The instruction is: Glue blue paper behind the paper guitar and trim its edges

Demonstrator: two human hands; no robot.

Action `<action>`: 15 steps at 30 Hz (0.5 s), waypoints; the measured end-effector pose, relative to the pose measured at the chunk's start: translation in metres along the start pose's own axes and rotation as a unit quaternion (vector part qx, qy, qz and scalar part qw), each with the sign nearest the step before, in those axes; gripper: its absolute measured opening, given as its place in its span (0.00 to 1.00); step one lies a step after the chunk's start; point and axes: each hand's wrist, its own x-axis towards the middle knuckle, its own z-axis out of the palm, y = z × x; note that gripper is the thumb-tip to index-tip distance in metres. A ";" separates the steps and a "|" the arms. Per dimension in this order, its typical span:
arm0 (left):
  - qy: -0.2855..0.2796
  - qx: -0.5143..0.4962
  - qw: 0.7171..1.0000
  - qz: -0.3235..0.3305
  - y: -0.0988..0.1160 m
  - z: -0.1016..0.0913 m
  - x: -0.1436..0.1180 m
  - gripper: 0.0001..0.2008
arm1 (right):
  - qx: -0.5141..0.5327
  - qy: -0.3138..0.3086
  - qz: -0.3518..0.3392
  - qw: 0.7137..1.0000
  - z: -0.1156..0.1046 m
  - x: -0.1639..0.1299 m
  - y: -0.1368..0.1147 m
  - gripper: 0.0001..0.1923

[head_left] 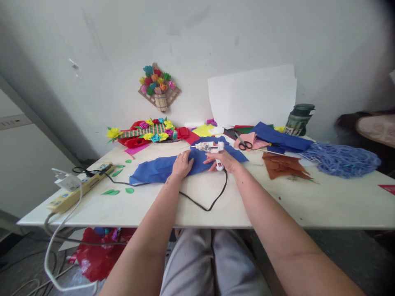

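A white hot glue gun (pixel 210 146) is gripped in my right hand (pixel 224 160), its nozzle pointing left above a piece of blue paper or cloth (pixel 154 169). My left hand (pixel 183 163) rests over the blue sheet, just short of the nozzle, fingers bent and drawn together. Whatever is between those fingertips is too small to make out. From the gun's handle a black cord (pixel 207 209) loops across the table and passes under my left forearm.
Left are a power strip (pixel 83 189) with a white charger (pixel 66 180) and green paper leaves (pixel 129 190). Behind lies a flower-trimmed craft piece (pixel 145 132). Scissors (pixel 245 144), brown paper (pixel 285 165), blue yarn (pixel 345 159) and a dark bottle (pixel 299 119) are on the right.
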 end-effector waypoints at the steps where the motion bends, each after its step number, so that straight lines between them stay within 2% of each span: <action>1: -0.005 -0.008 1.000 -0.016 -0.001 -0.002 0.000 0.21 | -0.007 -0.007 0.005 1.000 0.001 -0.001 0.000 0.14; 5: -0.050 -0.039 0.997 -0.053 -0.004 -0.008 -0.001 0.21 | -0.008 -0.008 0.014 1.000 0.003 0.001 0.002 0.14; 12: -0.183 -0.044 0.982 0.023 0.002 -0.025 -0.003 0.34 | 0.047 0.015 -0.046 0.998 0.004 0.007 0.006 0.14; 15: -0.206 -0.018 0.977 0.051 0.004 -0.028 -0.003 0.37 | 0.067 0.026 -0.069 0.995 0.007 0.008 0.006 0.13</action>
